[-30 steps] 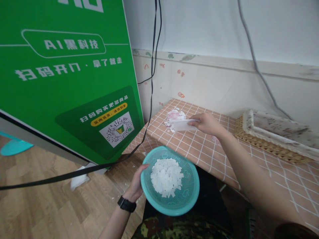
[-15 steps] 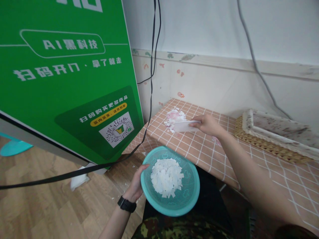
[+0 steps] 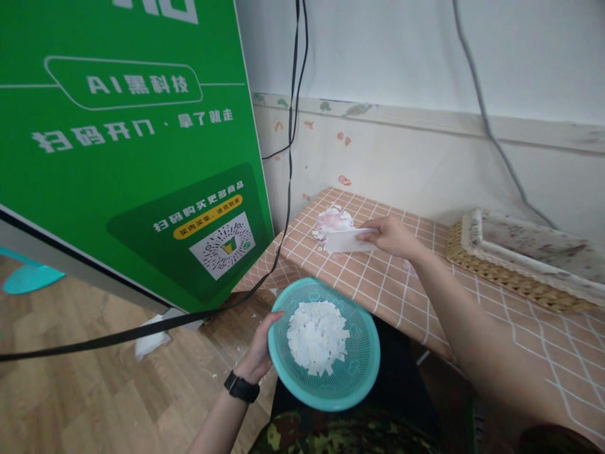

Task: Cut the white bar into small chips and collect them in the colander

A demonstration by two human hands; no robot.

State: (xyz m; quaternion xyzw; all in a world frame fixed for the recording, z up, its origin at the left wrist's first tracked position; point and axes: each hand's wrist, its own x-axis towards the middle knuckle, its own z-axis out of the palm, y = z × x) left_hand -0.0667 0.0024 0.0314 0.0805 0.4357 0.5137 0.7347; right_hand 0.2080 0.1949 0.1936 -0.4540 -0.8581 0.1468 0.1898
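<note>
My left hand (image 3: 259,348) grips the left rim of a turquoise plastic colander (image 3: 363,353), thumb over the edge. White paper scraps (image 3: 317,337) are heaped inside it. The colander is held just below the front edge of a table with a brown checked cloth (image 3: 378,280). Over that table, my right hand (image 3: 390,235) pinches a flat white card (image 3: 348,241), which stands on its long edge. Right behind the card lies a pile of white and pinkish paper scraps (image 3: 334,219), partly hidden by it.
At the left stands a tall green cabinet (image 3: 142,151) with white lettering. A black strap (image 3: 289,170) hangs across in front of it. On the table's right side sits a woven basket (image 3: 510,277) with a cloth lining. White litter (image 3: 152,343) lies on the wooden floor.
The card in my right hand has shifted very slightly left against the scrap pile. My left hand still holds the colander in nearly the same spot.
</note>
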